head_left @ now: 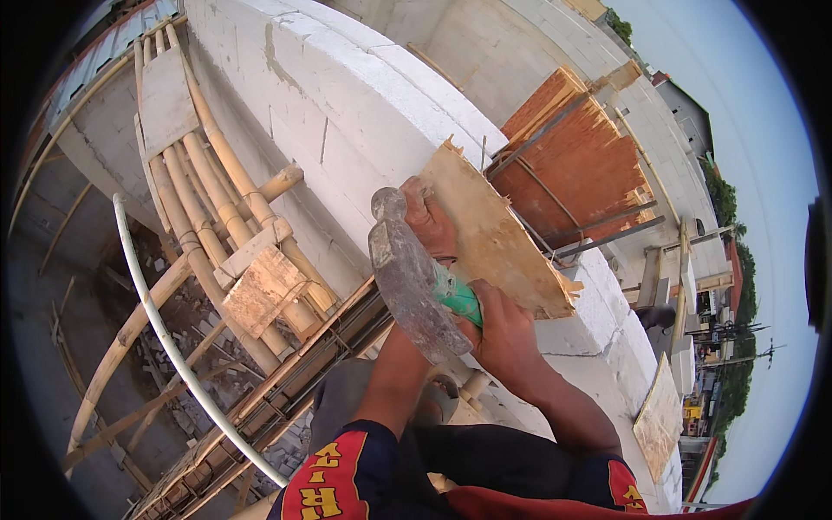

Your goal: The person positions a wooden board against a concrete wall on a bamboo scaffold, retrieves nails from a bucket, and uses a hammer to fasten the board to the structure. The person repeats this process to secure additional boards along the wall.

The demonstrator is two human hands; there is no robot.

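A hammer [407, 276] with a worn grey metal head and a green handle is raised close to the camera. Closed around its handle is my right hand [501, 334]. Behind the hammer head, my left hand [429, 218] has its fingers curled at the left edge of a plywood board [496, 227]; the hammer covers part of this hand and wrist. The board has splintered edges and leans against the top of a white block wall [347, 113]. Whether a nail sits between my left fingers cannot be made out.
Reddish plywood [576, 165] with metal bars stands beyond the board. To the left runs a bamboo scaffold [208, 191] above a deep drop with rubble. A pale curved pipe [165, 334] crosses there. Steel rebar [286, 381] lies beside my legs. Another plywood piece [659, 416] rests at right.
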